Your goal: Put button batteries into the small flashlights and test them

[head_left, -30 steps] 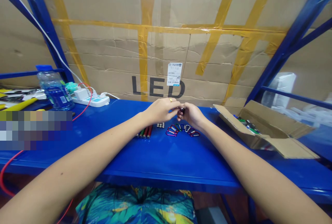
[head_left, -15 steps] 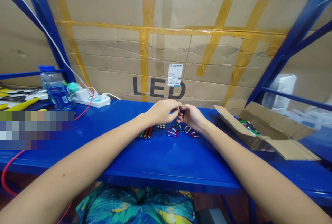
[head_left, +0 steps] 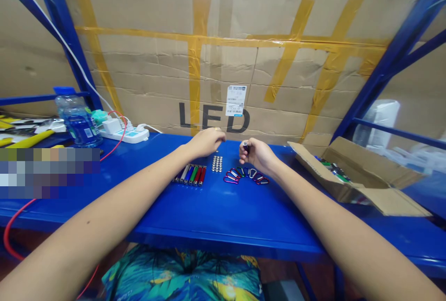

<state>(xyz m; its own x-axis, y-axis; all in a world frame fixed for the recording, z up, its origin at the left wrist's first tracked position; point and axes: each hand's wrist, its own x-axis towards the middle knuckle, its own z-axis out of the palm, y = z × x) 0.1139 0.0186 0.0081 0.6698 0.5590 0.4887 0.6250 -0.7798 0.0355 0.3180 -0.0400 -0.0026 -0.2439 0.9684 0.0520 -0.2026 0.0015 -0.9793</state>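
R hand (head_left: 257, 155) grips small torch (head_left: 245, 146) (tip up); L hand (head_left: 205, 142) loose, just behind batts (head_left: 217, 163).

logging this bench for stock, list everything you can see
bench: one, blue, across the front
cardboard sheet: one, brown with yellow tape, behind bench
water bottle: one, clear with blue cap, far left
power strip: one, white, beside bottle
small tubes: one row, mixed colours, bench centre
silver cells: one cluster, right of tubes
carabiners: several, mixed colours, near right hand
open box: one, brown, right end
left hand: near cells
right hand: grips small dark cylinder
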